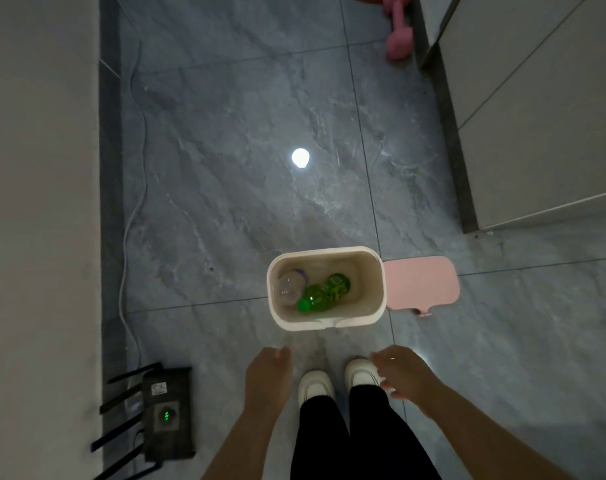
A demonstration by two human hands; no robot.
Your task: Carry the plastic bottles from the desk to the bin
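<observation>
A cream rectangular bin [377, 289] stands open on the grey tiled floor in front of my feet. Inside it lie a green plastic bottle [324, 294] with a green cap and a clear plastic bottle [289, 285] to its left. The bin's pink lid [421, 284] lies flat on the floor, touching the bin's right side. My left hand [265, 375] hangs below the bin's near left corner, fingers loose, holding nothing. My right hand [403, 372] is below the bin's near right corner, fingers apart and empty.
A black router [166, 414] with several antennas and a green light sits on the floor by the left wall. A white cable [135, 209] runs along that wall. A pink dumbbell [397, 39] lies far ahead by a white cabinet [537, 116]. A lamp glare [300, 157] shows on the tiles.
</observation>
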